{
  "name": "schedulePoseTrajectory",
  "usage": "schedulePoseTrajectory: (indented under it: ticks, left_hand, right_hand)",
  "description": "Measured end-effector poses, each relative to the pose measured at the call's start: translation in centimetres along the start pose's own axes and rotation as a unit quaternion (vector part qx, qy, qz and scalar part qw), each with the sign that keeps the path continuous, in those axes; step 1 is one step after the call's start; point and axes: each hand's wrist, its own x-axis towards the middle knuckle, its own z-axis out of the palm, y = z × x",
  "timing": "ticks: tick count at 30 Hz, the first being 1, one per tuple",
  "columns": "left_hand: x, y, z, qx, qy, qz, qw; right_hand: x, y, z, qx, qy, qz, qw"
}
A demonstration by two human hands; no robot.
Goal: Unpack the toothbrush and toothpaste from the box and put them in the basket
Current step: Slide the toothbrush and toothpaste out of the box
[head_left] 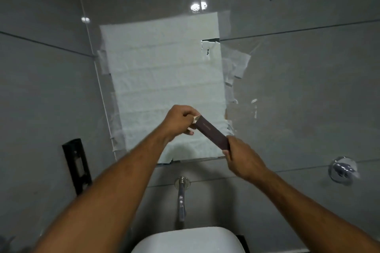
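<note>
I hold a long, narrow dark maroon box [211, 132] up in front of the covered mirror, slanting from upper left to lower right. My left hand [180, 120] pinches its upper end, where a pale flap stands open. My right hand [241, 157] grips the lower end. The toothbrush and toothpaste are hidden inside the box or out of sight. No basket is in view.
White paper [162, 80] is taped over the mirror on the grey tiled wall. A chrome spout [181, 197] juts out above a white basin [191, 240] at the bottom. A black holder [77, 170] hangs at the left, a chrome valve [342, 169] at the right.
</note>
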Motion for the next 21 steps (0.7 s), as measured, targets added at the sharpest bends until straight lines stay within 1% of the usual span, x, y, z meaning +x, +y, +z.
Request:
schedulePoseTrajectory:
  ticks: [1, 3, 4, 5, 6, 8, 9, 11, 13, 14, 16, 18, 21]
  left_hand:
    - [-0.5, -1.1, 0.4, -0.074, 0.031, -0.036, 0.996]
    - [-1.3, -3.5, 1.6, -0.211, 0.085, -0.112, 0.967]
    - [-1.7, -4.7, 2.2, -0.273, 0.102, -0.147, 0.945]
    - [-2.0, -5.9, 3.0, -0.34, 0.112, -0.181, 0.916]
    - [-2.4, -6.9, 3.7, -0.413, 0.115, -0.209, 0.879]
    - [-3.4, -8.5, 5.2, -0.541, 0.111, -0.236, 0.8]
    - [-3.8, -9.1, 5.9, -0.582, 0.111, -0.235, 0.77]
    - [-4.7, -10.0, 7.0, -0.643, 0.114, -0.224, 0.724]
    - [-5.3, -10.7, 7.5, -0.687, 0.114, -0.216, 0.684]
    - [-5.6, -11.1, 7.6, -0.699, 0.114, -0.217, 0.672]
    - [-6.0, -12.0, 7.3, -0.702, 0.109, -0.226, 0.667]
    - [-6.5, -13.0, 6.8, -0.684, 0.086, -0.233, 0.686]
    - [-7.0, -14.3, 5.6, -0.644, 0.026, -0.229, 0.73]
  right_hand:
    - [0.7, 0.2, -0.9, -0.021, -0.014, -0.009, 1.0]
    - [2.2, 0.0, -2.8, -0.096, -0.049, -0.02, 0.994]
    - [3.0, -0.5, -3.9, -0.146, -0.065, -0.029, 0.987]
    - [3.8, -1.3, -4.9, -0.202, -0.075, -0.046, 0.975]
    - [4.6, -2.5, -5.9, -0.263, -0.077, -0.075, 0.959]
    - [6.0, -5.5, -7.4, -0.386, -0.064, -0.161, 0.906]
    - [6.5, -7.2, -7.8, -0.436, -0.054, -0.206, 0.874]
    - [7.2, -10.3, -7.9, -0.501, -0.043, -0.284, 0.817]
    - [7.8, -12.4, -7.2, -0.537, -0.046, -0.339, 0.771]
    - [8.0, -13.1, -6.8, -0.55, -0.048, -0.357, 0.753]
    - [8.5, -13.6, -6.1, -0.561, -0.051, -0.377, 0.735]
    - [8.9, -13.4, -5.8, -0.555, -0.052, -0.384, 0.736]
    - [9.6, -12.7, -6.0, -0.542, -0.038, -0.393, 0.742]
